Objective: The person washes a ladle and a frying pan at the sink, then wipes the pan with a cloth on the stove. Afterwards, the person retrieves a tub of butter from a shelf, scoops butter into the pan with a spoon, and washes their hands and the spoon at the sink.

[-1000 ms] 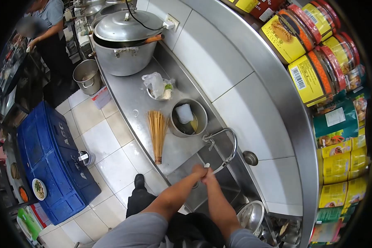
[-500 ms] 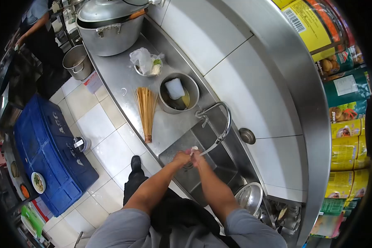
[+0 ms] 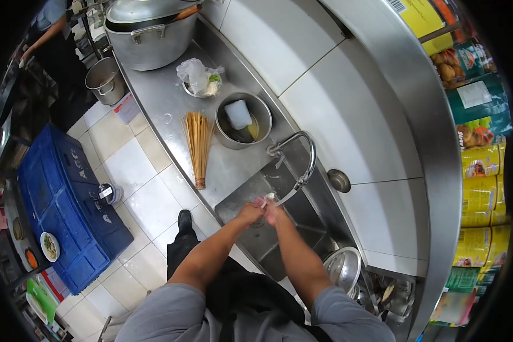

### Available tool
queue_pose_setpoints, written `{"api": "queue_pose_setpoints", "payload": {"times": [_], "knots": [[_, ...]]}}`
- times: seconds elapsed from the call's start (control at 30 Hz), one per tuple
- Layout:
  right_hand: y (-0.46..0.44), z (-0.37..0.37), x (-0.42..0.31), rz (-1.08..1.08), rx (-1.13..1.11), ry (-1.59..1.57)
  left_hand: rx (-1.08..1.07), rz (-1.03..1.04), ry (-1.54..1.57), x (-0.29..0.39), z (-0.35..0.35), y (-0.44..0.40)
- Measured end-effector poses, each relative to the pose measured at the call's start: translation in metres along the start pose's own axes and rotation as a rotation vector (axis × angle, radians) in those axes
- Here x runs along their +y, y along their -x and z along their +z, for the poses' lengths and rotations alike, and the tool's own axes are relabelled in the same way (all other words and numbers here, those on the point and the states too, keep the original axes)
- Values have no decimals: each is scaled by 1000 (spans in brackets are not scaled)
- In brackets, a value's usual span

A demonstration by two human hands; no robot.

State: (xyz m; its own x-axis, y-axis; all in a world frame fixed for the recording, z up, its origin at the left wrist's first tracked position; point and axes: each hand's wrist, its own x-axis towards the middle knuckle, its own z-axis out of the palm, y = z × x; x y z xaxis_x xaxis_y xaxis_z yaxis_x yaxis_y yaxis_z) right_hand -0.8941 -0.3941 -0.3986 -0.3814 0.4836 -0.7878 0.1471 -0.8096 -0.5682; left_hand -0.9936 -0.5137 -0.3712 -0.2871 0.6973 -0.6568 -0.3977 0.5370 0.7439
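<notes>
Both hands are together over the steel sink [image 3: 290, 248], under the curved tap [image 3: 312, 162]. A stream of water [image 3: 289, 200] runs from its spout onto them. My left hand [image 3: 249, 214] has its fingers curled in against my right hand [image 3: 275, 214], which is closed too. Between the fingertips shows a small pinkish-white thing [image 3: 264, 200], too small and partly covered to name. On the counter left of the sink lies a bamboo wok brush [image 3: 198, 148]. Beside it stands a steel pot [image 3: 220, 132] with a pale block [image 3: 238, 114] and some liquid inside.
A large lidded pot [image 3: 154, 48] stands at the counter's far end, near a bowl with a plastic bag [image 3: 195, 77]. Metal bowls [image 3: 345, 268] sit right of the sink. Packaged food lines the shelf [image 3: 402, 97]. A blue chest [image 3: 68, 211] is on the floor; another person [image 3: 51, 51] stands behind it.
The fingers have shifted slightly around the pinkish-white thing, and more of it shows. The view has tilted a little, moving the counter items slightly up. Water keeps running.
</notes>
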Motion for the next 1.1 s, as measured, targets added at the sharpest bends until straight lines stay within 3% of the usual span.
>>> {"api": "queue_pose_setpoints", "payload": {"times": [0.07, 0.1, 0.17, 0.23, 0.3, 0.37, 0.43, 0.5, 0.57, 0.6, 0.63, 0.67, 0.7, 0.73, 0.8, 0.87, 0.93, 1.0, 1.03, 1.1], "knots": [[8, 1, -13, 24, 26, 20, -35, 210, -45, -4, -5, -5], [11, 3, -17, 55, 52, 36, -31, 213, -42, -5, -6, -9], [14, 3, -18, 6, 68, 121, -224, 129, -158, 2, -12, -15], [18, 3, -19, -44, 93, 209, -193, 99, -103, 14, -1, -23], [20, 11, -18, 44, 38, 172, -165, 73, -47, 11, 17, -43], [33, 19, -28, 31, 47, 189, -155, 121, 136, -15, 39, -81], [29, 11, -29, 21, 58, 199, -81, 124, 98, -5, 45, -73], [2, -17, -23, -181, 88, 389, -5, 128, 58, 14, 42, -57], [19, -8, -29, -114, -10, 275, -315, -63, 190, 28, 35, -46], [30, 0, -33, -46, -111, 161, -315, -62, 190, 30, 35, -42], [34, 5, -33, -47, -115, 162, -298, -64, 378, 29, 37, -40], [37, 11, -33, -58, 26, 284, -279, -67, 566, 26, 38, -38], [41, 17, -33, -69, 168, 405, -276, -64, 565, 25, 41, -35], [40, 15, -35, -69, 164, 405, -158, -13, 486, 26, 45, -32], [38, 9, -42, -439, 326, 1225, -40, 39, 404, 28, 41, -32], [26, 5, -32, -455, 368, 1168, -201, -83, 127, 39, 26, -27], [23, 6, -20, -470, 411, 1109, -183, -92, 162, 44, 26, -25], [38, 20, -17, -80, 44, 238, -164, -100, 197, 44, 22, -26], [43, 23, -24, -83, 42, 239, -249, -221, 327, 43, 16, -27], [53, 25, -40, 144, -340, 79, -337, -345, 454, 40, 9, -24]]}}
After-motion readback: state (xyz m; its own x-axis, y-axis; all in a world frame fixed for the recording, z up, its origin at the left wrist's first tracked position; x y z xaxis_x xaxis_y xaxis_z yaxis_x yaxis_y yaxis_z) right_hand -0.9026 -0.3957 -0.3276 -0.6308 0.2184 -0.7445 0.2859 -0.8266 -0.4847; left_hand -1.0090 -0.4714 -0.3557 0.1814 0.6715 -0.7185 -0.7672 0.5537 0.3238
